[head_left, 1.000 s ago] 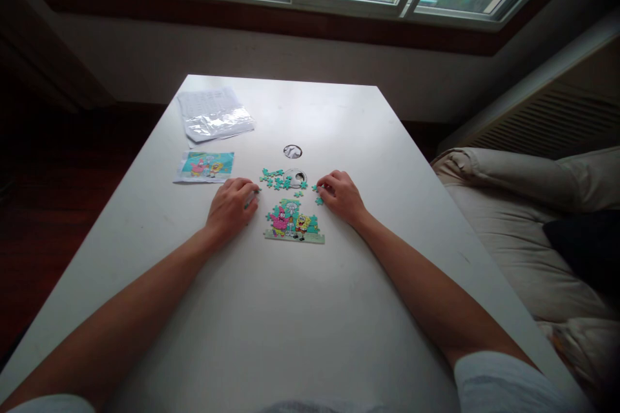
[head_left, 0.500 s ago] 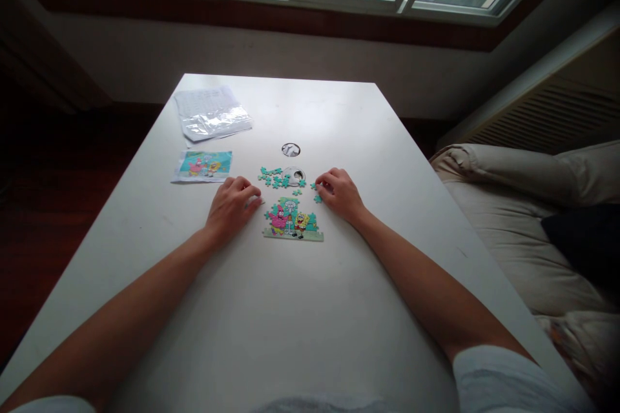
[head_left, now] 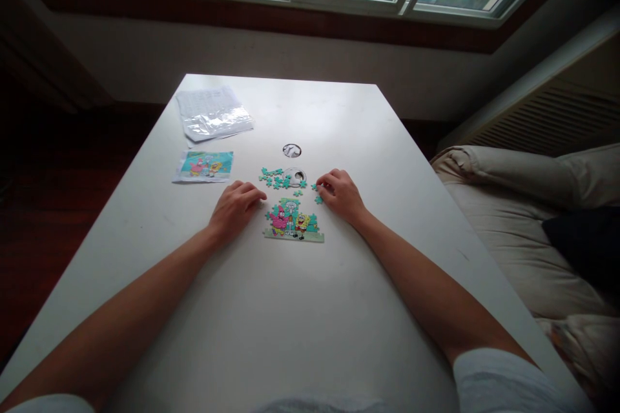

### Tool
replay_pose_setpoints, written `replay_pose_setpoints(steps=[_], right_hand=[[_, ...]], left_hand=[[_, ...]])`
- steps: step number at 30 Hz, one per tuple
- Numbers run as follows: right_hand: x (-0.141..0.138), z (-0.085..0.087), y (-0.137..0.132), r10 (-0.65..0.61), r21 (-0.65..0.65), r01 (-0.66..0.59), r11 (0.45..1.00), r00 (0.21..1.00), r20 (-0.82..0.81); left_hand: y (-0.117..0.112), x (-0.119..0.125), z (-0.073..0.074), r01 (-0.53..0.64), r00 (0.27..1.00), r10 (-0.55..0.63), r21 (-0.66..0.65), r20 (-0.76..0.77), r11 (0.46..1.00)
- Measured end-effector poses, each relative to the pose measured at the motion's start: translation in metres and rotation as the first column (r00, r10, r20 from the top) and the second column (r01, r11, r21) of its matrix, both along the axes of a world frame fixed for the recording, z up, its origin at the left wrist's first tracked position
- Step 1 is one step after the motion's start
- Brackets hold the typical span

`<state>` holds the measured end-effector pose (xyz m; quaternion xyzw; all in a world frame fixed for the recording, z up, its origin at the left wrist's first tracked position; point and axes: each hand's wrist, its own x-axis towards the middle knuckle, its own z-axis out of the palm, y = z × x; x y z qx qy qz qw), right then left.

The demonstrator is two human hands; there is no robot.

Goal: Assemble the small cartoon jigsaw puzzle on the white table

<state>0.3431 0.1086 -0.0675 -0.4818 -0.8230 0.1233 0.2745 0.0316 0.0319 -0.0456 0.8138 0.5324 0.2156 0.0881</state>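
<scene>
A partly assembled jigsaw puzzle (head_left: 293, 222) with cartoon figures lies flat on the white table, its top edge uneven. My left hand (head_left: 237, 206) is at its upper left, index finger stretched toward the edge and the thumb tucked under. A small puzzle piece seems pinched there, though the fingers now mostly hide it. My right hand (head_left: 339, 193) rests at the upper right, fingers loosely bent and apart, beside a loose teal piece (head_left: 318, 200). Several more loose teal pieces (head_left: 277, 184) are scattered above the assembled part.
A picture sheet (head_left: 208, 166) showing the same figures lies to the left. Behind it is a clear plastic bag with papers (head_left: 213, 116). A round hole (head_left: 292, 151) and a round cover (head_left: 290, 174) are mid-table. A beige sofa (head_left: 504, 219) stands at the right.
My left hand's fingers have shifted slightly right, the index finger straightening toward the puzzle; the small piece at its fingertips has gone from sight. My right hand stays almost still.
</scene>
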Motion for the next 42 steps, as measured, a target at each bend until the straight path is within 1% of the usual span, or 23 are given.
replay_pose_setpoints(steps=[3, 6, 10, 13, 16, 20, 28, 33, 40, 42], right_hand=[[0.001, 0.000, 0.000, 0.001, -0.009, -0.001, 1.000, 1.000, -0.005], [0.001, 0.000, 0.000, 0.005, -0.006, -0.005, 1.000, 1.000, -0.010], [0.002, -0.001, 0.001, 0.007, -0.009, -0.007, 1.000, 1.000, -0.011], [0.003, -0.001, 0.002, 0.010, -0.008, -0.010, 1.000, 1.000, -0.007], [0.003, -0.001, 0.001, 0.013, -0.004, -0.013, 1.000, 1.000, -0.008], [0.003, 0.000, 0.001, 0.011, -0.008, -0.011, 1.000, 1.000, -0.008], [0.002, 0.002, 0.000, 0.016, -0.012, -0.016, 1.000, 1.000, -0.012], [0.003, 0.001, 0.001, 0.017, -0.009, -0.017, 1.000, 1.000, -0.011], [0.003, 0.000, 0.002, 0.016, 0.000, -0.016, 1.000, 1.000, -0.013], [0.003, 0.000, 0.002, 0.021, -0.001, -0.021, 1.000, 1.000, -0.018]], left_hand=[[0.001, -0.001, 0.000, -0.062, 0.998, 0.062, 0.012, 0.000, 0.998], [-0.001, 0.001, 0.003, -0.126, 0.991, 0.127, 0.021, -0.037, 0.992], [-0.009, 0.010, 0.009, -0.184, 0.971, 0.189, 0.044, -0.145, 0.982], [-0.015, 0.017, 0.014, -0.199, 0.953, 0.207, 0.060, -0.219, 0.978], [-0.018, 0.020, 0.016, -0.190, 0.946, 0.198, 0.055, -0.255, 0.980], [-0.017, 0.018, 0.016, -0.165, 0.950, 0.164, 0.019, -0.265, 0.986], [-0.010, 0.005, 0.015, -0.142, 0.964, 0.134, -0.020, -0.232, 0.990], [-0.009, 0.005, 0.014, -0.129, 0.970, 0.122, -0.018, -0.211, 0.992], [-0.006, 0.004, 0.012, -0.072, 0.985, 0.064, -0.047, -0.163, 0.996], [-0.005, 0.003, 0.012, -0.074, 0.987, 0.064, -0.058, -0.147, 0.996]])
